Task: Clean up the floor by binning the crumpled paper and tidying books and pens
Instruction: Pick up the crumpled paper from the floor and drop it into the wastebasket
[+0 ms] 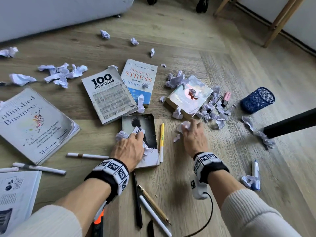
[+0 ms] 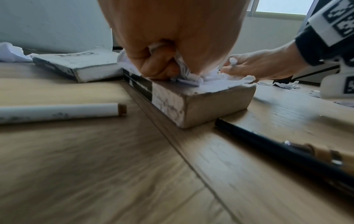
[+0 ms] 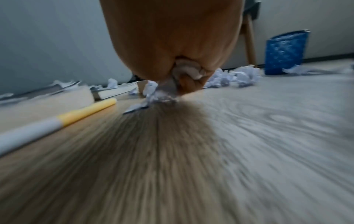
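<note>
Our left hand [image 1: 129, 147] clutched paper balls [image 1: 121, 135] on the dark book [image 1: 139, 123] near the middle of the floor [image 1: 179, 177]. At three o'clock, our right hand [image 1: 194, 136] squeezed a paper wad [image 1: 185, 125]. Paper felt light and squashy, so we grabbed anywhere.

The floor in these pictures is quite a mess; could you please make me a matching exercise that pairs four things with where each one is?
Things:
1. Yellow pen
2. Blue pen cup
3. Pink highlighter
4. Left hand

Places:
A. On its side on the floor at the far right
B. On the dark book, gripping crumpled paper
C. Among paper scraps beside the pale book
D. On the floor between the two hands

Pairs: 1-D, 2-A, 3-C, 4-B
</note>
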A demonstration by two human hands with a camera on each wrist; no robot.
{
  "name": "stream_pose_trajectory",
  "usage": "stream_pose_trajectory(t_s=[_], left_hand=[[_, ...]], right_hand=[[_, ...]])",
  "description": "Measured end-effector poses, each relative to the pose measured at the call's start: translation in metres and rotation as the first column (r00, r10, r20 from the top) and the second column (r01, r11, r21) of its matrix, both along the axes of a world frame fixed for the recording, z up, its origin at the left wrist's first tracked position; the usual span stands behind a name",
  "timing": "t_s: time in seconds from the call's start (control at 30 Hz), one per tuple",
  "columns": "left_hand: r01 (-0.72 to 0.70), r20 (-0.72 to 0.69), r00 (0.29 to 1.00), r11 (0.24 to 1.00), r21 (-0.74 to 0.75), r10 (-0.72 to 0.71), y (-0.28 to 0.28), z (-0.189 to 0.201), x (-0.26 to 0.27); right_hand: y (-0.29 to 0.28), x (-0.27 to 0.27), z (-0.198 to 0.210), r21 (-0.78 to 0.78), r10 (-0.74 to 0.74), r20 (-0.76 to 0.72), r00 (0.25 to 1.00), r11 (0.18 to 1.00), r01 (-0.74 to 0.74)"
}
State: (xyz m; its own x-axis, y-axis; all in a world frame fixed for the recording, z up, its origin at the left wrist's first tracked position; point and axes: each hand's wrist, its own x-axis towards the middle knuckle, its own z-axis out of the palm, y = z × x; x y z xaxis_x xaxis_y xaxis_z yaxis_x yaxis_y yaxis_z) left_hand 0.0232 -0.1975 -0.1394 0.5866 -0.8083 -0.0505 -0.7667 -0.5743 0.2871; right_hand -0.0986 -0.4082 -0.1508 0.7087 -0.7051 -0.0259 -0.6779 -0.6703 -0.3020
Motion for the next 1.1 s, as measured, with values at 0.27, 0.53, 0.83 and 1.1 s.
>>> stream_pose_trajectory(t_s=[0.27,0.53,0.83,1.1], left_hand=[[0.092,-0.096,0.992,0.986,0.136,-0.079,0.004,0.015,0.003],[0.006,-0.099,0.995,1.0,0.025,-0.004,0.06,0.066,0.02],[-0.218,0.105,0.973,0.967,0.128,0.206,0.22,0.245,0.094],[-0.7,0.248,0.707,0.606,0.378,0.662,0.458,0.336,0.065]], right_hand=[[0.053,-0.003,-0.012,-0.095,0.154,-0.151,0.977,0.981,-0.169],[0.051,0.035,0.041,0.24,0.065,0.157,0.985,0.965,-0.102],[0.264,0.203,0.187,0.368,0.535,0.451,0.714,0.617,-0.695],[0.51,0.233,0.281,0.498,0.716,0.589,0.374,0.043,-0.866]])
